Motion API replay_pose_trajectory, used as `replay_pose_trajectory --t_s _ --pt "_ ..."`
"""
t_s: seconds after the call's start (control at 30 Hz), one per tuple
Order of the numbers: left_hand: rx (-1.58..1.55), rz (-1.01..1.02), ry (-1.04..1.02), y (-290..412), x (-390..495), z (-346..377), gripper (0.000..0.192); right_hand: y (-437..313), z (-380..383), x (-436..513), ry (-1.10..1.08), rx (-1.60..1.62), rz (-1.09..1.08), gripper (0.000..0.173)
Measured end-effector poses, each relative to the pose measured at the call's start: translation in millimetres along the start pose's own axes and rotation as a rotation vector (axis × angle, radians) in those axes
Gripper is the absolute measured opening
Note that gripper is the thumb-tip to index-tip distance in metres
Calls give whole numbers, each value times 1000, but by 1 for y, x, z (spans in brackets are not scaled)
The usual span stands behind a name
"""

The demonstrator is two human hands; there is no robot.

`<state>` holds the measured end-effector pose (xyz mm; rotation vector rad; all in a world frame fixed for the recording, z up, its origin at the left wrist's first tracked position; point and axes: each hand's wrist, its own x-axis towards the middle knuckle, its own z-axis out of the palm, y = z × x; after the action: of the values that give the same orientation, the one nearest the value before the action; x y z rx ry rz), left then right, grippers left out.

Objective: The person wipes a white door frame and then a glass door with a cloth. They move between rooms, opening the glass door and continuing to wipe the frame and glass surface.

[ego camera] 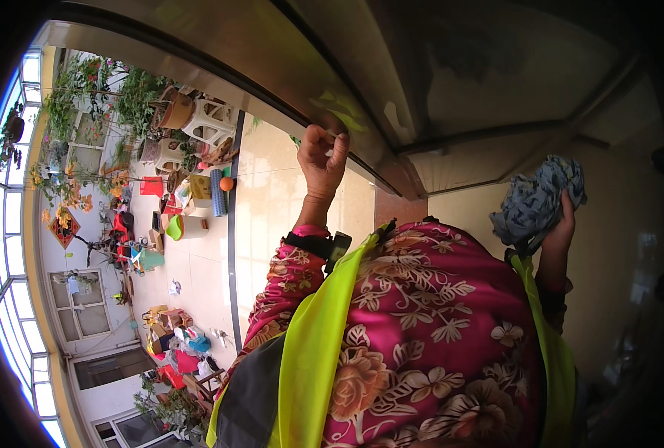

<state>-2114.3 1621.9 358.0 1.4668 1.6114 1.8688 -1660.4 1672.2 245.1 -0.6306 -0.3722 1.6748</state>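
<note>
My left hand (323, 154) is raised at the edge of a glossy brown door panel (287, 61), its fingers curled and the thumb near the index finger. Whether it grips the edge or anything small cannot be told. On the right, my right hand (561, 229) holds a crumpled grey-blue cloth (539, 199), bunched up above the fingers. The cloth is apart from the door surfaces. Dark bands circle my wrists, and a yellow-green vest (315, 330) lies over my flowered magenta top.
At the left, beyond a dark floor strip (232, 252), stand potted plants (141, 101), white plastic stools (208, 120), a blue foam roller (218, 193), an orange ball (226, 183), boxes and bags. A brown threshold (402, 207) lies below the door.
</note>
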Motion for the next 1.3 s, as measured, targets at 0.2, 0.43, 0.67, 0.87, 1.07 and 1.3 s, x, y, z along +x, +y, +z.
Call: replay_pose_trajectory --t_s 0.2,0.43,0.67,0.87,1.07,1.3 --pt "32 -85 -32 -2 -1 -2 34 -2 1 -1 59 -72 -23 40" --pt "-45 -217 -77 4 -17 3 28 -2 3 2 18 -46 -1 41" --pt "76 -295 -30 24 -9 8 44 -1 8 -3 77 -32 4 41" --pt "149 -384 -128 11 -6 2 37 1 14 -6 140 -66 -28 42" --pt "249 -525 -156 -3 -17 -12 32 4 3 -2 92 -22 -10 43" --pt "-218 -499 51 -16 -26 -13 22 5 -6 4 21 -3 29 43"
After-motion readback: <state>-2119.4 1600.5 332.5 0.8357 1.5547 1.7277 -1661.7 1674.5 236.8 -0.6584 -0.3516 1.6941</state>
